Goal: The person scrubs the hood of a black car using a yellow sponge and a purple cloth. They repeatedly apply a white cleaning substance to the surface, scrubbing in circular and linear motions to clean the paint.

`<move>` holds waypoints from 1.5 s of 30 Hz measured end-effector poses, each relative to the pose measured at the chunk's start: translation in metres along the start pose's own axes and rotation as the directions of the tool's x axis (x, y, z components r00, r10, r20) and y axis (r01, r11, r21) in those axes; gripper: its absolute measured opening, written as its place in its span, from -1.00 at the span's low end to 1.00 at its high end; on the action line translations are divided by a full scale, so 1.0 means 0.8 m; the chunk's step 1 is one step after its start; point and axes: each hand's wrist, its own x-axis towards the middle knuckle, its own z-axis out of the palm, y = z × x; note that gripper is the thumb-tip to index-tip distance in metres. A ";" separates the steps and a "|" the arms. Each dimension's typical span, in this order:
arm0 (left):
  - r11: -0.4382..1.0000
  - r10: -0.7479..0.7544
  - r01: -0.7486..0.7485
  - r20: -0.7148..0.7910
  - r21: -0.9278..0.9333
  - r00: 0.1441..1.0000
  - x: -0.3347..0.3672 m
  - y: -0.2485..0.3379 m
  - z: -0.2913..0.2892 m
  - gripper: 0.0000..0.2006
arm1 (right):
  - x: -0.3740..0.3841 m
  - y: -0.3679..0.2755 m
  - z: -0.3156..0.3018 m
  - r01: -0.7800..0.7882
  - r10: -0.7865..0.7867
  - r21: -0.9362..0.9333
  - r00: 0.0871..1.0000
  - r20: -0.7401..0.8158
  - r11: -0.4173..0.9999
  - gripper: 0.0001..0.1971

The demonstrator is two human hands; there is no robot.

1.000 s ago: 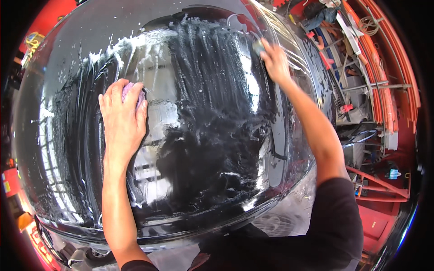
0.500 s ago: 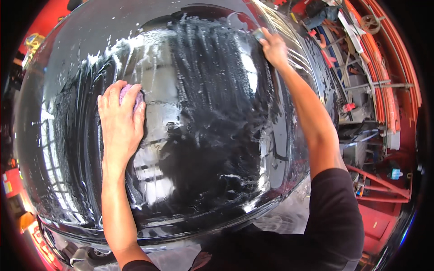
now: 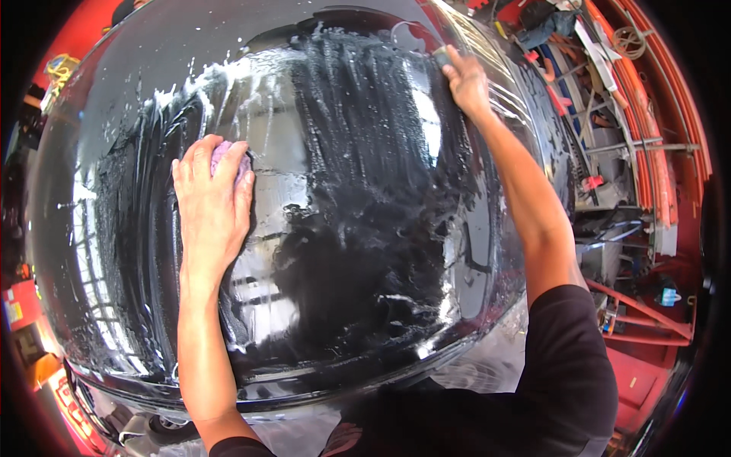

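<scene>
A broad, dark, glossy car panel (image 3: 346,297) curves across most of the view, wet and streaked with whitish suds. On its left half rests my left hand (image 3: 212,202), fingers curled round a purple sponge or wadded cloth (image 3: 234,161) that is partly hidden under them. My right arm reaches to the far right edge of the panel. There my right hand (image 3: 468,85) grips a small greenish-grey block (image 3: 441,55) against the wet surface. Most of that block's face is covered, so its exact kind does not show.
To the right stands a red rack (image 3: 647,316) with long orange-red bars (image 3: 632,99), metal parts and tools. Yellow cord (image 3: 59,72) hangs at the far left. Clear plastic sheeting (image 3: 487,362) shows below the panel's near edge.
The whole view has shifted slightly to the right. Both hands stay in nearly the same spots on the panel, still holding the same things.
</scene>
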 end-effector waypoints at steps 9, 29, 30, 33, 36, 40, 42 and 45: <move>0.998 -0.048 0.048 0.006 0.027 0.999 -0.001 -0.002 -0.009 -0.63 | -0.099 -0.043 -0.057 0.211 -0.218 0.114 0.975 0.044 0.971 -0.47; 0.999 -0.032 0.032 -0.004 0.018 0.999 -0.011 -0.014 -0.001 -0.62 | -0.075 -0.091 -0.018 0.211 -0.197 0.109 0.972 -0.130 0.971 -0.48; 0.999 -0.042 0.042 0.005 0.009 0.999 -0.011 -0.011 -0.005 -0.62 | -0.129 -0.097 -0.050 0.212 -0.205 0.127 0.977 -0.067 0.969 -0.46; 0.996 -0.057 0.057 -0.008 0.072 0.998 -0.015 -0.011 -0.010 -0.62 | -0.201 -0.080 -0.094 0.181 -0.203 0.167 0.971 0.126 0.969 -0.45; 0.999 -0.041 0.041 -0.004 0.028 0.999 -0.004 -0.006 -0.004 -0.62 | -0.085 -0.054 -0.049 0.255 -0.251 0.128 0.967 -0.046 0.958 -0.50; 1.000 -0.026 0.026 0.012 0.005 1.000 -0.002 -0.008 0.002 -0.62 | 0.012 -0.041 0.006 0.053 -0.052 0.002 0.996 -0.071 0.999 -0.53; 0.999 -0.035 0.035 0.028 0.005 0.999 -0.007 -0.011 -0.001 -0.63 | -0.054 -0.053 -0.014 0.090 -0.088 0.042 0.995 -0.050 0.995 -0.51; 0.997 -0.079 0.079 0.020 0.013 0.997 -0.015 -0.014 -0.015 -0.63 | -0.207 -0.081 -0.083 0.108 -0.125 0.171 0.988 0.092 0.979 -0.48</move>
